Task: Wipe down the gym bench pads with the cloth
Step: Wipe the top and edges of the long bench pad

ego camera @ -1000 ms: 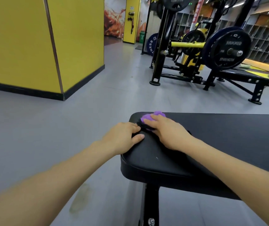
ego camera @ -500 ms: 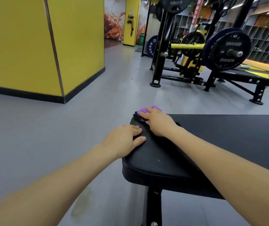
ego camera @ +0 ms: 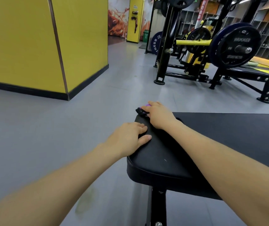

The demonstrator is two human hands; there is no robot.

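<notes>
A black padded gym bench [ego camera: 171,160] fills the lower right, its rounded end toward the left. My right hand [ego camera: 159,115] presses a purple and black cloth [ego camera: 141,110] onto the far corner of the pad; most of the cloth is hidden under the fingers. My left hand [ego camera: 130,137] lies flat on the pad's left edge, fingers apart, holding nothing. The two hands are close together but apart.
The bench's black post [ego camera: 157,207] drops to the grey floor [ego camera: 49,136]. A yellow wall corner [ego camera: 62,46] stands at the left. A black rack [ego camera: 166,46] with a loaded weight plate [ego camera: 238,46] and another frame [ego camera: 252,82] stand behind.
My right hand has slid the cloth away from me and leftward to the pad's far corner. Less purple shows now. My left hand has stayed on the edge.
</notes>
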